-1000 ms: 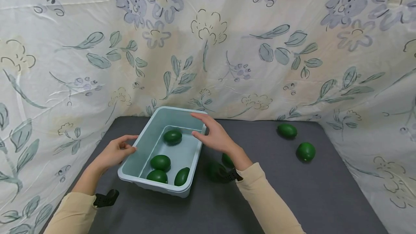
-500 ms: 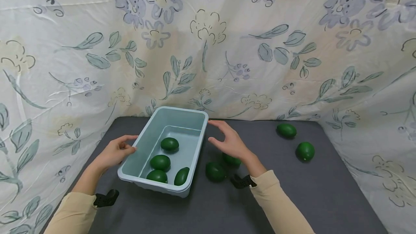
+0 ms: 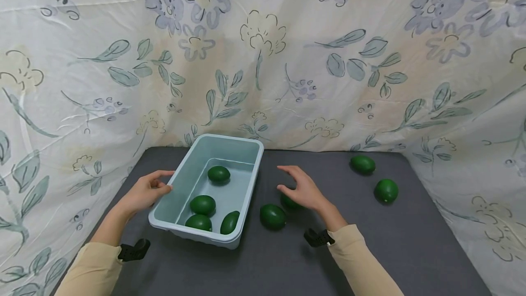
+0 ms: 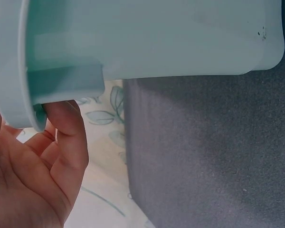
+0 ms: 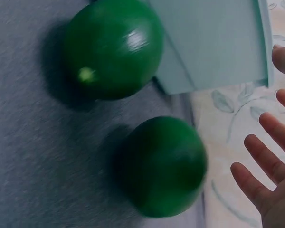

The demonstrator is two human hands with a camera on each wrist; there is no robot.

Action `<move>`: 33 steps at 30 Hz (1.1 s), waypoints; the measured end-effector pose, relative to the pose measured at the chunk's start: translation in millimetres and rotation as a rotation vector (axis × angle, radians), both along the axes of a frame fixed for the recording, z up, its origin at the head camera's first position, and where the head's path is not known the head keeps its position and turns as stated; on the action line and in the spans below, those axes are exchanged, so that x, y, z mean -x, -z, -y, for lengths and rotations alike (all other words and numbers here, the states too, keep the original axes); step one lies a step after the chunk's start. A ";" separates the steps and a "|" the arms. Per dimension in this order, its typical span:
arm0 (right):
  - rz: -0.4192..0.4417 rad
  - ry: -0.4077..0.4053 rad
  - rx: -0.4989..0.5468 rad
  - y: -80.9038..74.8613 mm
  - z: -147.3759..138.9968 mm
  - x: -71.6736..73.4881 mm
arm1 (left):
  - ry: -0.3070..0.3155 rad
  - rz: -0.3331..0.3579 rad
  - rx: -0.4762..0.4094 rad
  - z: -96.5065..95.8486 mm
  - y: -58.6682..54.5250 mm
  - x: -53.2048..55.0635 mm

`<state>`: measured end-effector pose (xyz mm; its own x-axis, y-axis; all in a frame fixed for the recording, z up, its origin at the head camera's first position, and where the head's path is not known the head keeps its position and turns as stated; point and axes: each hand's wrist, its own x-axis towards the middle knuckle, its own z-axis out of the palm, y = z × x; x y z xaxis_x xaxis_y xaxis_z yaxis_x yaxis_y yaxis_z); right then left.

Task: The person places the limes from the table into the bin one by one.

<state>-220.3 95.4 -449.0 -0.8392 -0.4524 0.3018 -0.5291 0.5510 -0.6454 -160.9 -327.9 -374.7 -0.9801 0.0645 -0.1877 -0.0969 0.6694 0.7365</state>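
1. Bin [image 3: 230, 149] at the centre of the clock, on the desk [image 3: 411, 241], with four green fruit inside: fruit [image 3: 218, 174] toward twelve, fruit [image 3: 202, 204] toward eight, fruit [image 3: 198, 222] toward seven, fruit [image 3: 229, 223] toward five.
2. Left hand [image 3: 144, 192] at nine o'clock, curled round the bin's rim [image 4: 7, 61] in a pinch, probably to steady it.
3. Right hand [image 3: 306, 190] at three o'clock, fingers spread and thumb well apart, holding nothing.
4. Outside the bin: fruit [image 3: 273, 217] near four o'clock, just beside it; half-covered fruit [image 3: 288, 203] just past three, partly behind the right hand; farther out, fruit [image 3: 363, 165] between two and three, fruit [image 3: 386, 191] at three.
5. Step in hand, by judgement: loading the bin, about half done, right hand ready for another pick.
6. Next move, by judgement: lower the right hand over the half-covered fruit, wrap fingers and thumb round it, lift clear of the rim at three o'clock.
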 end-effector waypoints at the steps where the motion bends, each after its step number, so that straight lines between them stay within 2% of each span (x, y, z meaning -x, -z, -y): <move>1: 0.005 0.000 -0.001 2.5 -1.4 -0.6 | 0.001 0.000 -0.001 -0.1 -0.1 -0.1; 11: 0.062 0.046 -0.020 26.4 -13.2 -6.8 | 0.006 -0.001 -0.009 -0.3 -0.5 -0.8; 19: 0.076 0.067 -0.047 42.7 -17.3 -10.5 | 0.007 -0.001 -0.016 -0.9 0.0 -2.1; 33: 0.060 0.095 -0.053 55.5 -18.6 -12.9 | 0.010 -0.003 -0.016 0.7 1.1 0.0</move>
